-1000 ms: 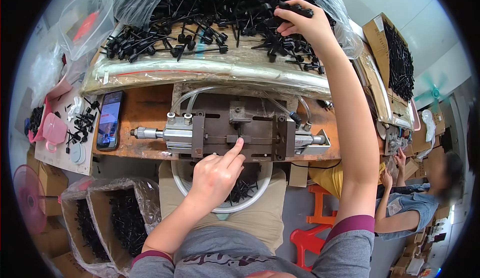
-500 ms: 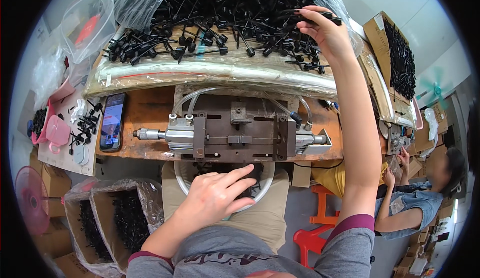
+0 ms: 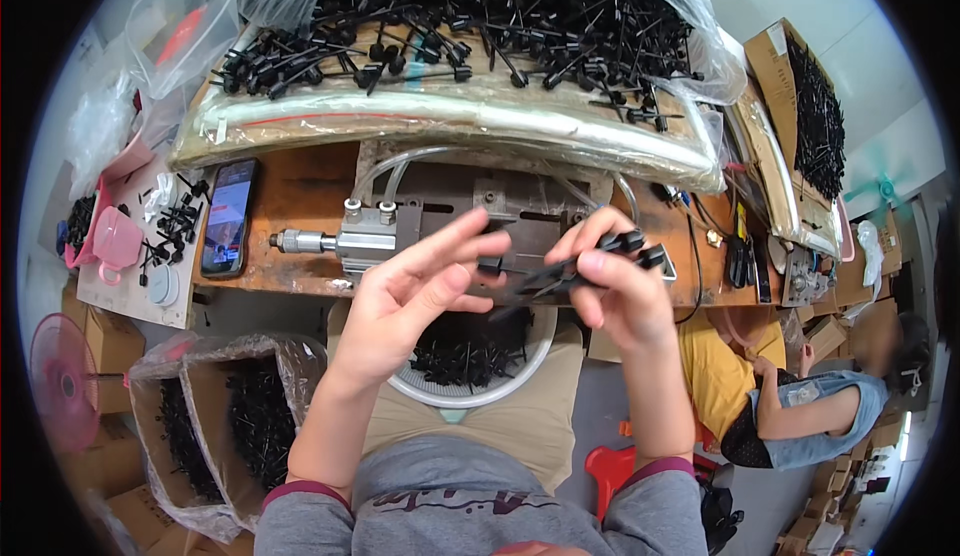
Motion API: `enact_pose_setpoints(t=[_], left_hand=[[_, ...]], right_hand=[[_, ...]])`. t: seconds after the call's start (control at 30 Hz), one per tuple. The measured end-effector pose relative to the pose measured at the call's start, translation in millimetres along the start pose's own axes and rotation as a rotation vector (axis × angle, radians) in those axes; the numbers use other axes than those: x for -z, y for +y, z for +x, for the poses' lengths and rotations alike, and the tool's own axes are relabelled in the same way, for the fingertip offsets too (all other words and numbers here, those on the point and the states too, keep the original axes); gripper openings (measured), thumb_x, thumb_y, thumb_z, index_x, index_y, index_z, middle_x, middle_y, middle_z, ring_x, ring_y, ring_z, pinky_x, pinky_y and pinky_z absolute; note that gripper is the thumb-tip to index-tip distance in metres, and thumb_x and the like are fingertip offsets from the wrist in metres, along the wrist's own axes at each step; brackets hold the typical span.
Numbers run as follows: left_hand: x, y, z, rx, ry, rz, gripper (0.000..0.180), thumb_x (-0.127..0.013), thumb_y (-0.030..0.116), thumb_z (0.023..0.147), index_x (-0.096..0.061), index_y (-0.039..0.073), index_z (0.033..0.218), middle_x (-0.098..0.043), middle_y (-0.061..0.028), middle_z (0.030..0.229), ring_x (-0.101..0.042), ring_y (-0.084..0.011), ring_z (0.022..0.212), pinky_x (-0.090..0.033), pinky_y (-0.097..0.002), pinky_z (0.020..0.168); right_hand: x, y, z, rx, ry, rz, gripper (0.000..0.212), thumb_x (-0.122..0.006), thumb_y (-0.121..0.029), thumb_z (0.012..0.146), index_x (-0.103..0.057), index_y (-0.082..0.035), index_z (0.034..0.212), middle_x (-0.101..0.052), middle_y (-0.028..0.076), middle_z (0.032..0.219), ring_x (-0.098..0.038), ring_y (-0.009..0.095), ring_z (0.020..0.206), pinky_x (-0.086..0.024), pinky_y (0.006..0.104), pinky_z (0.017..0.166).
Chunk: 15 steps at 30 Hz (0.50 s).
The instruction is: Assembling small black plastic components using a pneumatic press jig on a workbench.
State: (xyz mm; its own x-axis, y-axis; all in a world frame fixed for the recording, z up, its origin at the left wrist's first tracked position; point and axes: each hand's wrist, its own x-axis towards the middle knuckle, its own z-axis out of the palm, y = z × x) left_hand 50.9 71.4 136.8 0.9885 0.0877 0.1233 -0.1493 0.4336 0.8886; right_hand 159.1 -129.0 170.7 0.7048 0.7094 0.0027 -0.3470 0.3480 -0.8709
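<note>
My right hand (image 3: 635, 291) is closed on several black rods with knobbed heads (image 3: 628, 243), their thin ends pointing left. Facing it, my left hand (image 3: 395, 301) has its fingers apart and holds nothing that I can see, close to the tips of those rods. Both hands are above a bench fixture with a metal cylinder (image 3: 365, 246) and clear air hoses, and they hide its middle. Below them, in my lap, sits a white basket (image 3: 542, 356) containing more black rods. A large heap of the same rods (image 3: 500, 16) lies in the plastic-lined box beyond the fixture.
A phone (image 3: 228, 218) lies left of the fixture, near a pink cup (image 3: 118, 241) and loose rods. Lined cartons (image 3: 205, 416) of black parts stand at lower left, beside a pink fan (image 3: 65, 381). Pliers (image 3: 740, 251) lie at right. Another person (image 3: 810, 411) sits at far right.
My right hand has come down from the heap to above the fixture, bringing the rods. My left hand has risen from the basket to meet it, fingers spread.
</note>
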Motion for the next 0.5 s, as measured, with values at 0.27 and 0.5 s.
enact_pose_setpoints(t=[0.27, 0.5], left_hand=[[4, 8, -18, 0.09, -0.072, 0.183, 0.033, -0.071, -0.012, 0.074, -0.068, -0.008, 0.106, -0.067, -0.0155, 0.099, -0.069, -0.0231, 0.09, -0.058, -0.0284, 0.075], [-6, -26, -18, -0.474, 0.095, 1.075, 0.028, -0.082, 0.009, 0.065, -0.07, 0.001, 0.089, -0.067, -0.0112, 0.105, -0.067, -0.019, 0.075, -0.055, -0.027, 0.067]], right_hand=[[24, 29, -25, 0.082, 0.15, 0.187, 0.007, -0.06, -0.002, 0.088, -0.055, -0.001, 0.093, -0.065, 0.023, 0.1, -0.049, 0.009, 0.049, -0.042, 0.0187, 0.046], [13, 30, -35, 0.413, 0.453, -0.182, 0.012, -0.061, 0.005, 0.086, -0.056, 0.002, 0.096, -0.058, 0.02, 0.115, -0.059, 0.012, 0.062, -0.047, 0.022, 0.055]])
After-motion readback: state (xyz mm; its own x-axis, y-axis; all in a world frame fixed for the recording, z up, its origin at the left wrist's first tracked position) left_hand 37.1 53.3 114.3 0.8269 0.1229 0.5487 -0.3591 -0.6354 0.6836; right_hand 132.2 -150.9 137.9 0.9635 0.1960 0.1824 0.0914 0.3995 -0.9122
